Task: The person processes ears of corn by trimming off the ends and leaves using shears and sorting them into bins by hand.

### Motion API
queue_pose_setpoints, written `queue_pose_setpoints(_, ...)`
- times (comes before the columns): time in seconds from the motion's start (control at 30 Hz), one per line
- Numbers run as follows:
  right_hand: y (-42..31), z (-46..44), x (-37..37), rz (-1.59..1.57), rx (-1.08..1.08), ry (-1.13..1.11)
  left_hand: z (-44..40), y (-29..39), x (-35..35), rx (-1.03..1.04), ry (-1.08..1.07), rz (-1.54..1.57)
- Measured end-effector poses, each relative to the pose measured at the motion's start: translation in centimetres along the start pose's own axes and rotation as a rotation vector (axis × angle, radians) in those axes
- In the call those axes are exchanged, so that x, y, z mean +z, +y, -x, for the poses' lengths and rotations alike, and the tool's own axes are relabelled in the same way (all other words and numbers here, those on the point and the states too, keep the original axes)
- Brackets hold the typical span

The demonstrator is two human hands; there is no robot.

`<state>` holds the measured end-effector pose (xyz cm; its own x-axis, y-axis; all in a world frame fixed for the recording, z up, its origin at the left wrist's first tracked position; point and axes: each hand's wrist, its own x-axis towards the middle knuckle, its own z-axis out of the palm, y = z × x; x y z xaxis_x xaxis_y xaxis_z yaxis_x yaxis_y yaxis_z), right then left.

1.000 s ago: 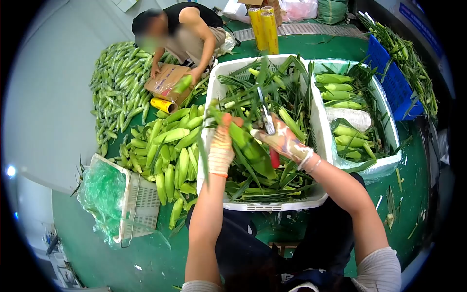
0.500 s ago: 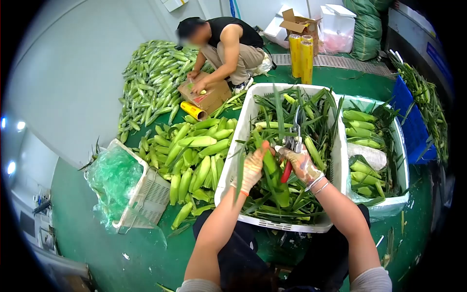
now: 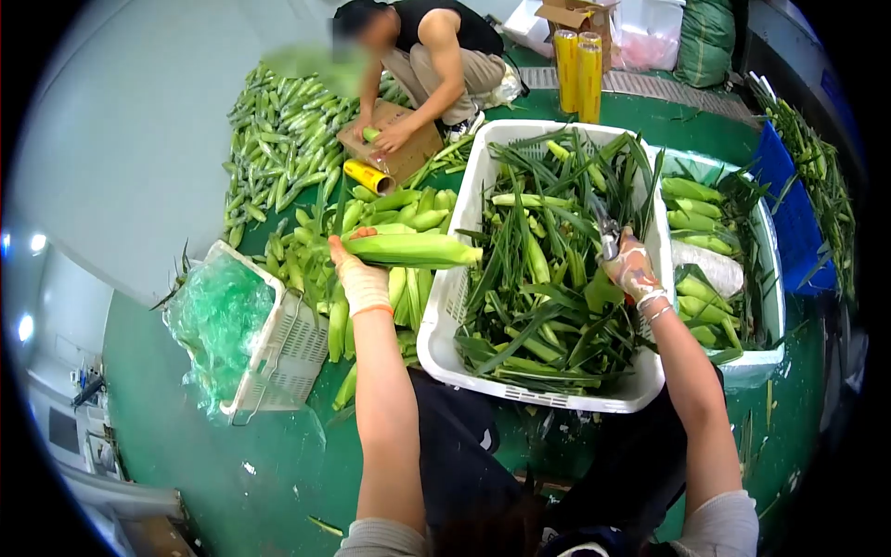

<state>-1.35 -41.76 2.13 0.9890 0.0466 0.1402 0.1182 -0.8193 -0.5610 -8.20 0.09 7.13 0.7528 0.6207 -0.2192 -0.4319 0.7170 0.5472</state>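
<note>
My left hand point(image 3: 360, 278), in a light glove, is closed around an ear of corn in its green husk point(image 3: 413, 249). The ear lies nearly level, its cut stem end pointing right, above a pile of husked-on corn point(image 3: 429, 206). In my right hand point(image 3: 635, 267), also gloved, are pruning shears point(image 3: 607, 234); the palm and fingers hide most of their handles. That hand hovers over the right side of a white crate point(image 3: 540, 399) heaped with corn leaves and trimmings point(image 3: 534, 306).
A crouching person point(image 3: 445, 56) handles corn on a cardboard box point(image 3: 408, 148), beside wrapped corn point(image 3: 278, 139) and a yellow roll point(image 3: 368, 176). To the right stand a corn-filled foam box point(image 3: 775, 269) and a blue crate point(image 3: 789, 204). A basket point(image 3: 295, 348) holds green plastic point(image 3: 215, 311).
My left hand has carried the ear left, from above the crate to above the corn pile. My right hand has moved right with the shears. The view has shifted slightly.
</note>
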Motion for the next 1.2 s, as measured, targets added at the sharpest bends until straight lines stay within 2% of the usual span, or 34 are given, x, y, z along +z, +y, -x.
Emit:
queue_pose_setpoints(0.07,-1.1,1.3,0.7,0.256,-0.162,0.036,0.7,-1.1,0.9,-0.055,0.024,-0.146)
queue_pose_setpoints(0.1,-3.9,2.3,-0.7,0.218,-0.142,-0.095,1.7,-2.1,2.1,-0.082,-0.056,-0.135)
queue_pose_setpoints(0.17,-6.3,4.1,-1.0,-0.084,-0.248,-0.162,2.0,-4.3,3.3,-0.222,-0.156,-0.169)
queue_pose_setpoints(0.2,-8.1,4.5,-2.2,-0.233,-0.121,-0.386,2.9,-5.5,4.4,-0.290,-0.245,-0.191)
queue_pose_setpoints(0.27,-6.9,4.4,1.8,-0.558,-0.244,-0.443,3.5,-8.5,5.2,-0.412,-0.423,-0.295)
queue_pose_setpoints(0.3,-7.1,4.8,1.8,-0.798,-0.180,-0.501,5.1,-9.5,6.4,-0.462,-0.508,-0.345)
queue_pose_setpoints(0.33,-7.4,5.2,1.4,-1.041,-0.118,-0.552,6.1,-10.7,7.0,-0.563,-0.524,-0.331)
queue_pose_setpoints(0.37,-7.5,5.6,0.2,-1.018,-0.080,-0.577,6.3,-11.7,6.9,-0.564,-0.460,-0.319)
queue_pose_setpoints(0.4,-6.6,6.0,0.4,-0.976,0.064,-0.579,6.1,-12.8,6.5,-0.565,-0.396,-0.298)
queue_pose_setpoints(0.43,-6.4,6.2,-0.3,-1.096,0.226,-0.526,5.0,-12.4,5.4,-0.363,-0.477,-0.751)
queue_pose_setpoints(0.47,-6.2,6.4,-1.2,-1.206,0.388,-0.469,3.8,-11.7,4.2,-0.249,-0.492,-1.061)
queue_pose_setpoints(0.5,-4.8,6.1,-1.3,-1.169,0.373,-0.402,1.6,-11.1,2.4,0.037,-0.551,-1.432)
queue_pose_setpoints(0.53,-3.9,5.8,-1.1,-1.074,0.319,-0.231,5.6,-9.2,5.5,0.245,-0.334,-1.676)
queue_pose_setpoints(0.57,-3.0,5.4,-0.9,-0.956,0.279,-0.062,4.3,-9.5,3.9,0.570,-0.247,-1.766)
queue_pose_setpoints(0.6,-3.6,5.0,-2.0,-0.958,0.396,0.027,3.1,-9.8,2.3,0.892,-0.090,-1.848)
queue_pose_setpoints(0.63,-3.3,5.2,-2.5,-0.932,0.276,0.050,5.5,-9.8,4.3,0.933,-0.195,-1.736)
queue_pose_setpoints(0.67,-2.7,5.4,-1.3,-0.998,0.195,0.108,8.4,-10.9,6.3,0.768,-0.440,-1.548)
queue_pose_setpoints(0.7,-2.5,5.9,-0.5,-0.881,0.195,0.103,11.6,-12.4,8.1,0.542,-0.603,-1.422)
queue_pose_setpoints(0.73,-2.6,6.6,0.0,-0.754,0.195,0.083,13.7,-14.1,8.8,0.336,-0.676,-1.361)
queue_pose_setpoints(0.8,-4.6,8.6,-0.6,-0.683,0.152,-0.127,12.8,-17.6,7.3,-0.010,-0.685,-1.307)
queue_pose_setpoints(0.87,-5.1,9.4,-1.1,-0.574,-0.006,-0.289,12.8,-18.3,6.5,-0.195,-0.608,-1.129)
queue_pose_setpoints(0.93,-3.9,8.3,-2.2,-0.382,-0.047,-0.576,12.0,-16.9,6.2,-0.158,-0.599,-1.246)
queue_pose_setpoints(1.03,-3.1,7.4,-3.4,-0.290,-0.109,-0.645,10.5,-14.3,5.3,0.105,-0.684,-1.516)
queue_pose_setpoints(1.07,-3.4,7.0,-4.2,-0.258,-0.025,-0.743,10.0,-13.9,4.6,0.116,-0.721,-1.594)
queue_pose_setpoints(1.13,-2.4,6.6,-2.3,-0.393,-0.132,-0.642,10.1,-13.6,3.5,0.050,-0.740,-1.728)
queue_pose_setpoints(1.17,-2.3,5.9,-2.1,-0.430,-0.094,-0.719,10.9,-13.2,3.6,0.120,-0.829,-1.872)
queue_pose_setpoints(1.2,-2.6,5.1,-2.2,-0.465,-0.065,-0.791,12.5,-12.8,4.7,0.107,-0.831,-1.875)
